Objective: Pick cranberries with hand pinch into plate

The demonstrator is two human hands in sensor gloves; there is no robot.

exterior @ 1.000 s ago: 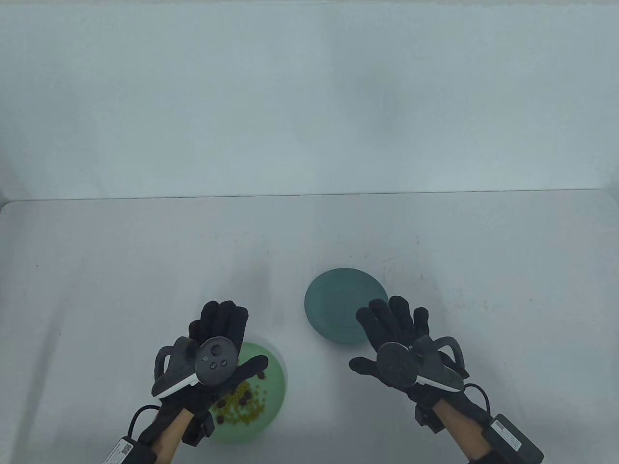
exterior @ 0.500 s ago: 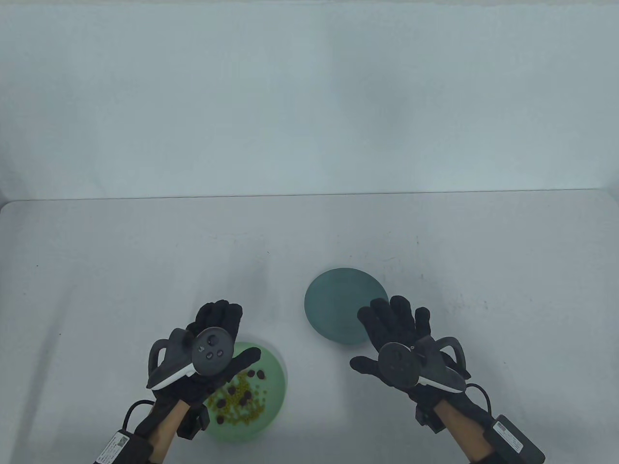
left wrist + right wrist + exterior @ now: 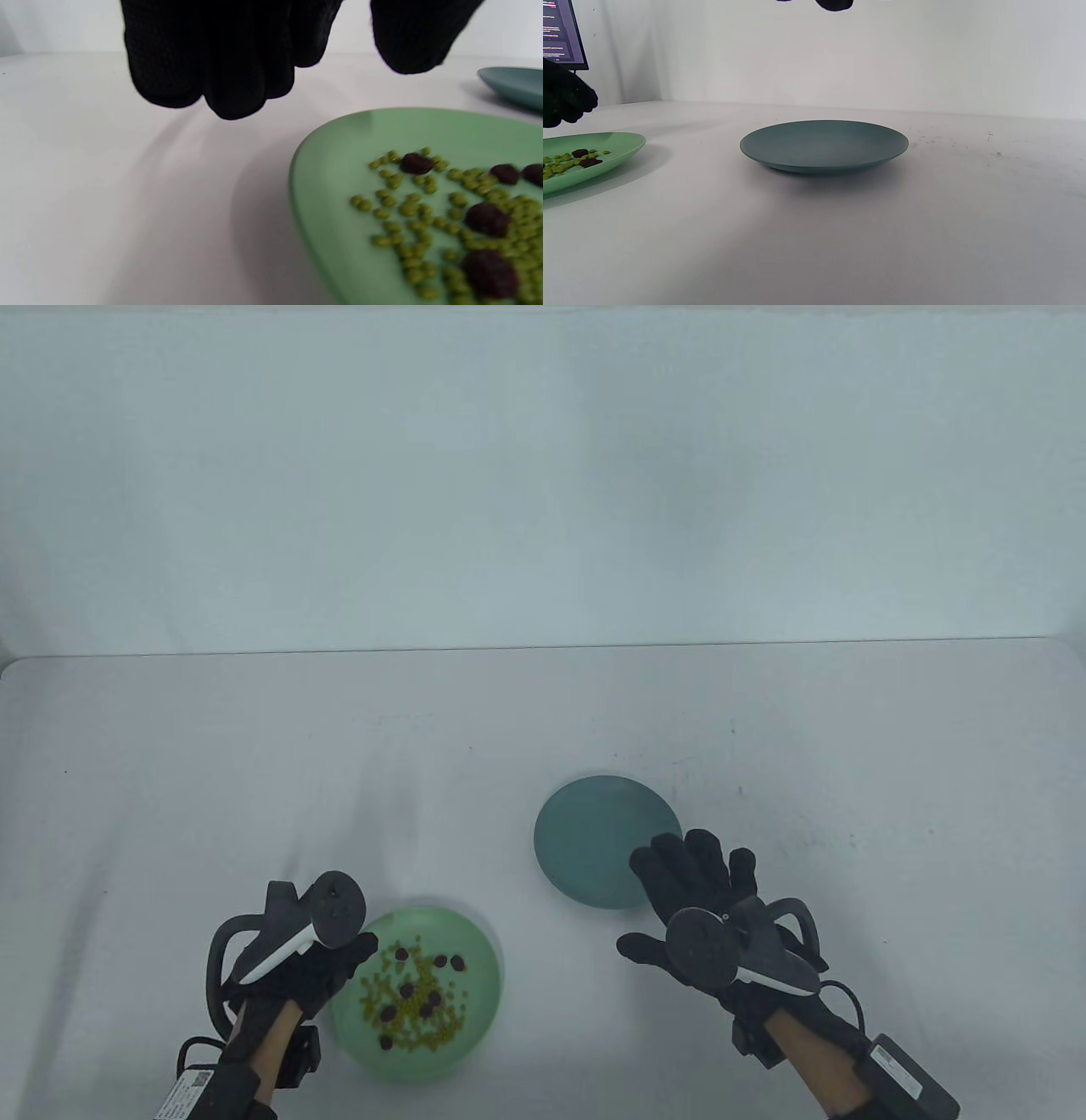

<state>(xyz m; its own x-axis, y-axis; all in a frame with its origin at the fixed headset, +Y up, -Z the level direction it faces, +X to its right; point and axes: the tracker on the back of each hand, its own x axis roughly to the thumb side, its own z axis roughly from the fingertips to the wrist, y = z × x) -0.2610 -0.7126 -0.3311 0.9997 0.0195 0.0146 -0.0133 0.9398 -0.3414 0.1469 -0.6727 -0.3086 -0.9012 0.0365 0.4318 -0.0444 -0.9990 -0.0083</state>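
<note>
Cranberries (image 3: 422,976) lie on the green plate (image 3: 480,950), beside the left grip (image 3: 327,967).

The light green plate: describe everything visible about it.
The light green plate is round, shallow and matte, plastic-looking, with a gently raised rim. It lies flat on the white table, near its front edge, left of the empty teal plate and apart from it. It holds scattered small yellow-green beans mixed with dark red cranberries. The left hand hangs at its left rim; no fingers visibly touch the plate.
</note>
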